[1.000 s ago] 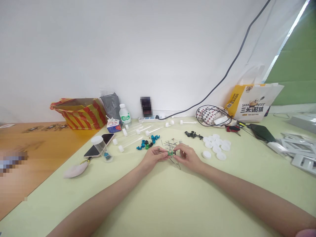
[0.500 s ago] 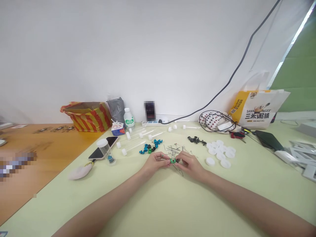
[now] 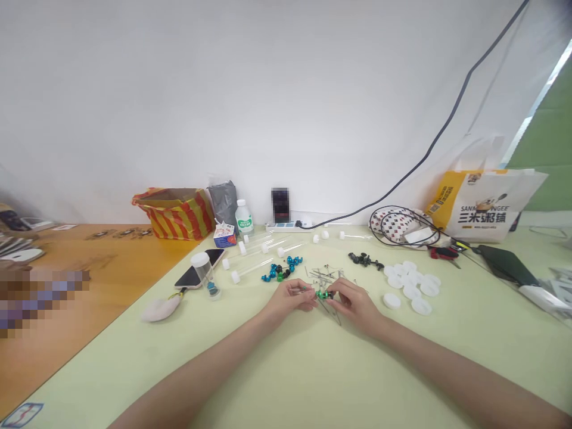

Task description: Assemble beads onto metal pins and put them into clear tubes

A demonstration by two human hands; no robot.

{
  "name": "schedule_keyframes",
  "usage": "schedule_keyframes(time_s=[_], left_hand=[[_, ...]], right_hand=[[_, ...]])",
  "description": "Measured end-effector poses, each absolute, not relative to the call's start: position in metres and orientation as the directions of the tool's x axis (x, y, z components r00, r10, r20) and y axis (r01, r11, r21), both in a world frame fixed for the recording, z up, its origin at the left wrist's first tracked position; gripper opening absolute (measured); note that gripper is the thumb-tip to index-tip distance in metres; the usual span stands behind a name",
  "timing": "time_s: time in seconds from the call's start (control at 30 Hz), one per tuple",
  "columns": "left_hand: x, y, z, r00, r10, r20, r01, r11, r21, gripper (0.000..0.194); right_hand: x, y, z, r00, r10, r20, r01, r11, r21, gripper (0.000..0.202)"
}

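My left hand point(image 3: 290, 299) is closed, its fingertips at the left end of a small shiny green part point(image 3: 321, 295). Thin metal pins also show by these fingers; whether they are gripped is unclear. From the other side my right hand point(image 3: 356, 305) pinches a small black piece point(image 3: 330, 295) against the green part's right end. Beneath and behind the fingers lies a loose pile of thin metal pins point(image 3: 328, 275). Beyond my left hand is a cluster of blue small parts point(image 3: 295, 261), with a few green and black ones. Small black parts point(image 3: 365, 260) lie behind my right hand.
White round caps point(image 3: 412, 280) lie to the right. Clear tubes with white caps point(image 3: 252, 270) lie at the back left, near a capped clear cylinder point(image 3: 205, 277) and a phone point(image 3: 190, 276). A striped bag point(image 3: 179, 217), a bottle point(image 3: 243, 219) and a cable point(image 3: 379, 199) are behind.
The whole view has shifted, so things appear farther right. My hands stay together around the green part; the left fingers have changed pose slightly, with thin metal showing beside them.
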State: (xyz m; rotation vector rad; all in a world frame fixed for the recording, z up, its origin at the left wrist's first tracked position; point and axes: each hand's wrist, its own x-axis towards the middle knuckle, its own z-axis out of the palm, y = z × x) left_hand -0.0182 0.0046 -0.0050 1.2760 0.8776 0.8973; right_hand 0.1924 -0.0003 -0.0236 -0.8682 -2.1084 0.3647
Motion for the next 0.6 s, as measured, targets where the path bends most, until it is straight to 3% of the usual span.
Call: schedule_keyframes(time_s=[0.3, 0.6], left_hand=[[-0.016, 0.0008, 0.0012, 0.383, 0.923, -0.024, -0.114, 0.073, 0.991, 0.029], [-0.0136, 0.0012, -0.0015, 0.386, 0.923, 0.0, -0.051, 0.021, 0.998, 0.029]], right_hand=[[0.1928, -0.0008, -0.0228, -0.377, 0.67, 0.639, 0.411, 0.739, -0.533, 0.016], [0.1907, -0.0028, -0.0205, -0.422, 0.632, 0.65, 0.395, 0.773, -0.495, 0.016]])
